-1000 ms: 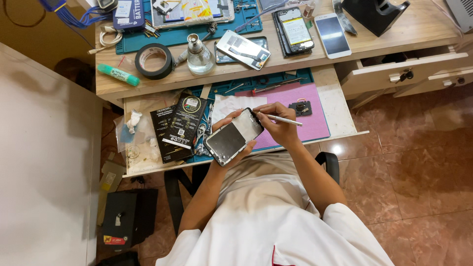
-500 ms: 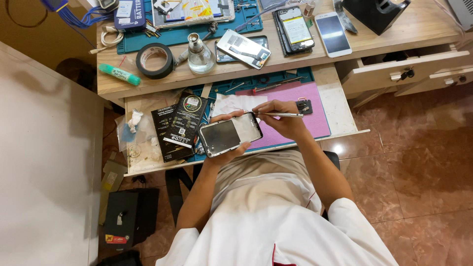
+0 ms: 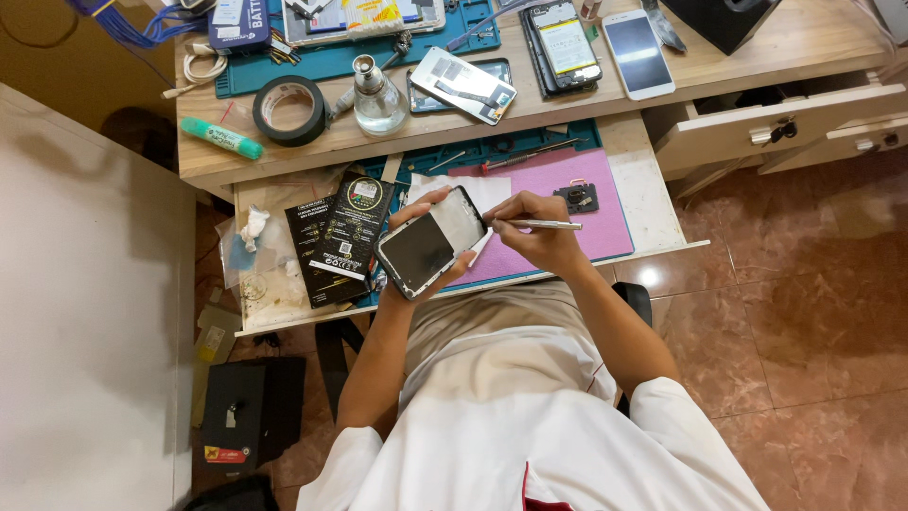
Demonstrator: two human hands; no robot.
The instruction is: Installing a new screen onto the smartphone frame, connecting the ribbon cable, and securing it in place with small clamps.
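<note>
Two open drawers (image 3: 785, 109) (contents unclear); left hand (image 3: 426, 274) holds phone (image 3: 430, 243).

Left hand (image 3: 416, 248) cupped palm-up, fingers curled in a grip, right hand (image 3: 537, 234) pinched shut just beside it, both forearms bent forward from the torso.

Free room, as I log it: bare purple mat (image 3: 605, 213) at centre right, apart from one small dark part (image 3: 577, 197) near its upper edge. Blocked, centre left: black cartons (image 3: 339, 237) and plastic bags (image 3: 248, 248) fill the pull-out shelf (image 3: 653, 203). Blocked, upper frame: the worktop (image 3: 757, 52) carries tape roll (image 3: 288, 109), glass bottle (image 3: 376, 95) and phones (image 3: 638, 52); open drawers (image 3: 785, 118) jut at right.
</note>
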